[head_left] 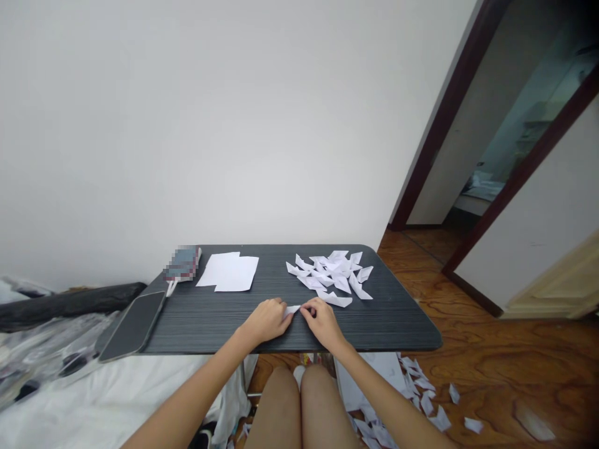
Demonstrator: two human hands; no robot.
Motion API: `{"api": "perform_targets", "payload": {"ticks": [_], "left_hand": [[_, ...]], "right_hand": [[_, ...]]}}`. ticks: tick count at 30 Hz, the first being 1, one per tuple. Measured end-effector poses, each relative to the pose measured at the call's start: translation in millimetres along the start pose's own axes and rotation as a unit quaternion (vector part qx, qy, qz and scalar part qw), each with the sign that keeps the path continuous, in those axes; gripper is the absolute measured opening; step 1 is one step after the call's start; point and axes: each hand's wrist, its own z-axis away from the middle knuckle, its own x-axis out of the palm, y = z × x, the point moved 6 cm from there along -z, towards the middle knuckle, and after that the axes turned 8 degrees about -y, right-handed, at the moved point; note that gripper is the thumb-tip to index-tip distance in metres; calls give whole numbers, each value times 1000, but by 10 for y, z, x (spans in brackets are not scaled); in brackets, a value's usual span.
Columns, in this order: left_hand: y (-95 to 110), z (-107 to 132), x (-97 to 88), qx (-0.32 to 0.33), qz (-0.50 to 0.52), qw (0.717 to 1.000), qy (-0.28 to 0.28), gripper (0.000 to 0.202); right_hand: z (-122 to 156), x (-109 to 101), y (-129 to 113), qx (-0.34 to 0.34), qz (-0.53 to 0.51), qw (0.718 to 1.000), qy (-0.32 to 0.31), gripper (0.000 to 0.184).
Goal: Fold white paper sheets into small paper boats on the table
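Both my hands meet at the near middle of the dark table [196,324] around a small folded piece of white paper [292,310]. My left hand [270,319] is closed on the paper's left part, thumb toward the right. With thumb and fingertips, my right hand [321,320] pinches its right tip. Much of the paper is hidden behind the left fingers. Beyond my right hand lies a loose pile of folded white paper pieces [332,269]. Flat white sheets [229,272] overlap at the back left.
A dark tablet-like slab [133,325] lies at the table's left edge, with a blurred-out packet [182,263] behind it. The white wall [262,125] borders the table's back. More folded papers [427,402] are scattered on the wooden floor [515,362] at right.
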Motion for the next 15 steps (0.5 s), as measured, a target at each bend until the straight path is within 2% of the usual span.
{"api": "perform_targets", "payload": {"ticks": [5, 8, 11, 15], "left_hand": [[-135, -32, 21, -37, 80, 994, 69, 36], [-256, -118, 28, -29, 154, 981, 117, 34], [-391, -250, 24, -22, 208, 963, 171, 30], [-495, -415, 18, -8, 233, 949, 211, 28]], "right_hand": [[-230, 189, 10, 12, -30, 999, -28, 19], [-428, 303, 86, 33, -128, 990, -54, 23], [-611, 391, 146, 30, -265, 961, -74, 25], [-778, 357, 181, -17, -310, 950, -42, 26]]}}
